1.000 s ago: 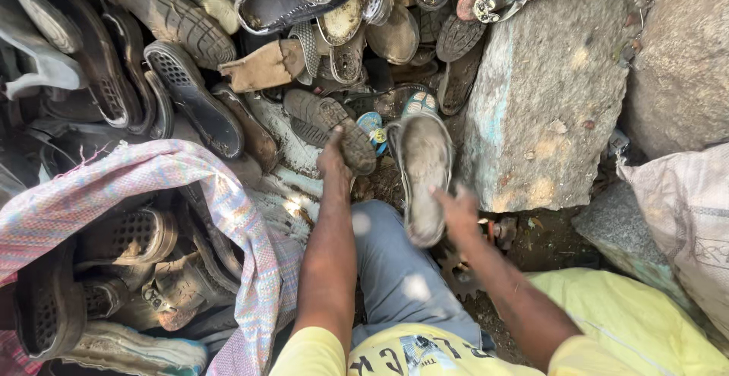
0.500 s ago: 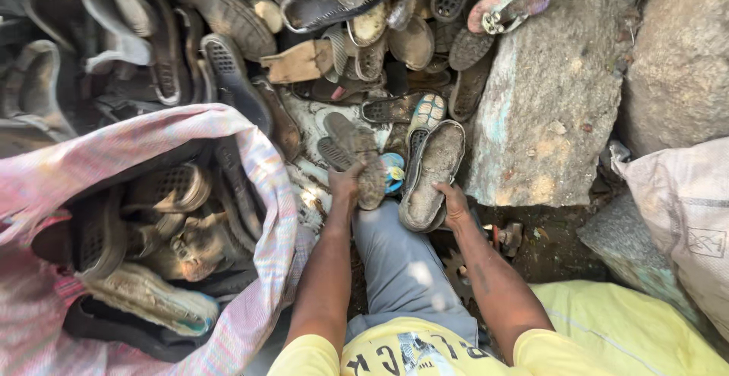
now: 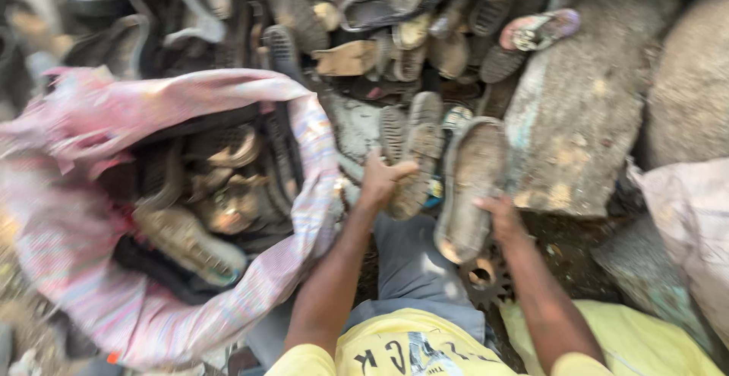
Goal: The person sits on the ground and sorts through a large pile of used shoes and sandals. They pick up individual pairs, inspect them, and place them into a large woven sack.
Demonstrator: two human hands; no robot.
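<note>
Two worn shoe soles are in hand, head view. Left hand [image 3: 380, 182] is closed on a dark treaded sole [image 3: 414, 167]; right hand [image 3: 497, 216] grips the lower edge of a larger pale, muddy sole [image 3: 469, 186]. Both soles are lifted just clear of the heap of old footwear [image 3: 395, 34] ahead. The pink striped sack [image 3: 228, 300], open at the person's left, already holds several soles; plenty remain in the heap. Concrete slab [image 3: 585, 110] stands right of the hands.

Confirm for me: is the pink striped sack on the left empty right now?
No, the pink striped sack is open and already holds several worn shoe soles piled inside it.
</note>
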